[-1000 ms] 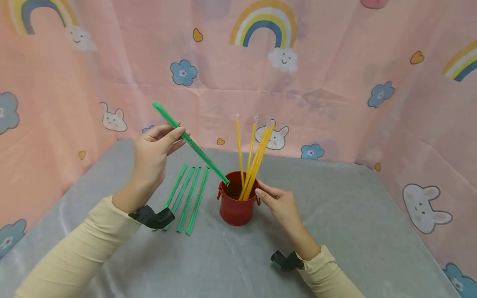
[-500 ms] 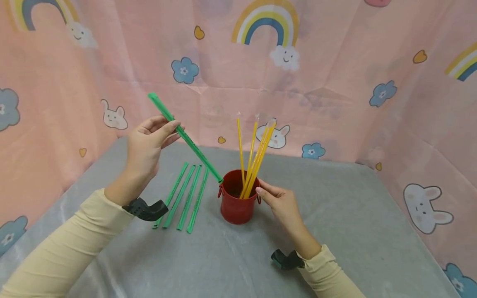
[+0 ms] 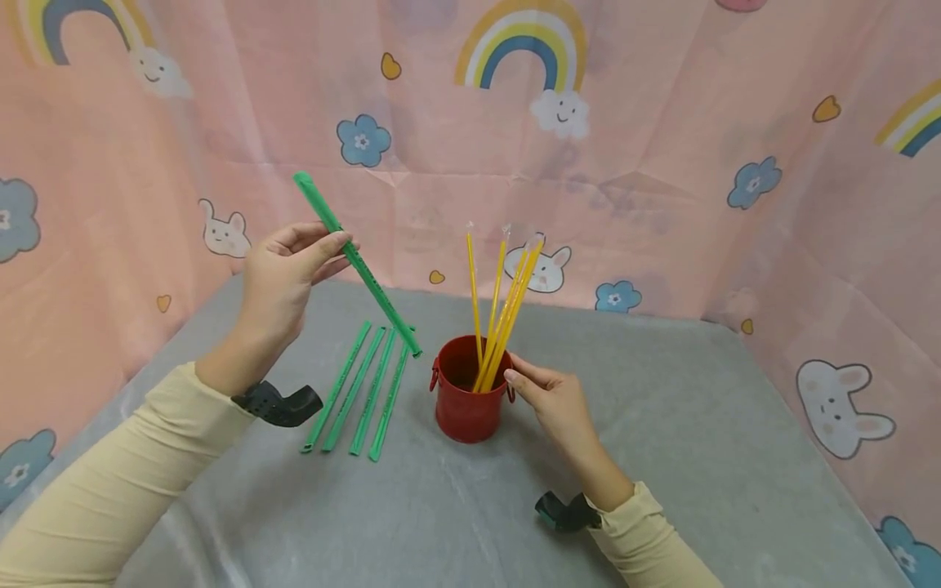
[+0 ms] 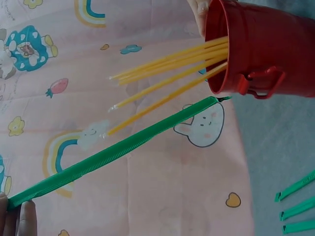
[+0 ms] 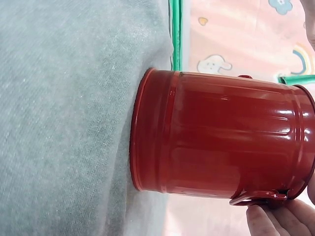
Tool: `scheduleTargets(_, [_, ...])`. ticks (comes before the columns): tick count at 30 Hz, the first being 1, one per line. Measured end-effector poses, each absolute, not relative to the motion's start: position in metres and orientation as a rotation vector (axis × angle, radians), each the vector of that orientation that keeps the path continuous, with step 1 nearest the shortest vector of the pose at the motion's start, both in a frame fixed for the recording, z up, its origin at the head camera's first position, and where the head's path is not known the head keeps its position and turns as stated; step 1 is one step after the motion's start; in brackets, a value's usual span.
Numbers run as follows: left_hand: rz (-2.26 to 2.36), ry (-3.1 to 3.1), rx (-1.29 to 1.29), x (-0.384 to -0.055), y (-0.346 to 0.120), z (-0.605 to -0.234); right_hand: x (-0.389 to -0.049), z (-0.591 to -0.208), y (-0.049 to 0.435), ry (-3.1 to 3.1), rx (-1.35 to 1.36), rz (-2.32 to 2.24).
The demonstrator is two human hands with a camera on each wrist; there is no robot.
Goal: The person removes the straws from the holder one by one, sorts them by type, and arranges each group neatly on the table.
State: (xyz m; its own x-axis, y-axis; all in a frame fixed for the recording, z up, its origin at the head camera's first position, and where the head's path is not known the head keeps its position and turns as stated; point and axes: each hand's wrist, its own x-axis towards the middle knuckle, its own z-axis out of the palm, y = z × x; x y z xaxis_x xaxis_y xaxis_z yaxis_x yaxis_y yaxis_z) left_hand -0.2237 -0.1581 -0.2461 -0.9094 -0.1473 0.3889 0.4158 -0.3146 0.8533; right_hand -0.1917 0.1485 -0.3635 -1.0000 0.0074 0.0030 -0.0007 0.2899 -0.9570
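Note:
My left hand pinches a green paper-wrapped straw near its upper part, raised and slanting down to the right. Its lower end hangs a little left of the red bucket, outside the rim. The right hand grips the bucket's right rim beside the side handle, thumb in front. Several yellow straws in clear wrappers lean inside the bucket, tops sticking well out. In the left wrist view, the green straw runs from my fingertips towards the bucket mouth.
Several green wrapped straws lie side by side on the grey cloth, left of the bucket. A pink printed curtain surrounds the table at the back and sides. Each wrist wears a black camera mount.
The left hand has drawn back left and slightly up, taking the green straw's lower end from over the bucket to outside its left rim. The right hand keeps its hold on the bucket.

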Motion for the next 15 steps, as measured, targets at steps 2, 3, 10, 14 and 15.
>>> scheduleTargets(2, [-2.262, -1.603, -0.342, -0.225, -0.16, -0.245, -0.192, -0.363, 0.149, -2.514, -0.004, 1.867])
scheduleTargets(3, [-2.26, -1.613, -0.342, -0.225, -0.161, -0.245, -0.192, -0.363, 0.149, -2.514, -0.004, 1.867])
scheduleTargets(10, [-2.254, -1.694, -0.254, -0.231, -0.167, -0.242, -0.194, -0.364, 0.149, -2.535, -0.025, 1.846])
scheduleTargets(14, [-2.242, -1.785, -0.202, -0.236, -0.17, -0.243, -0.194, -0.365, 0.149, -2.542, -0.022, 1.843])
scheduleTargets(15, [-2.246, -1.804, -0.198, -0.237, -0.17, -0.244, -0.194, -0.365, 0.149, -2.541, -0.02, 1.847])
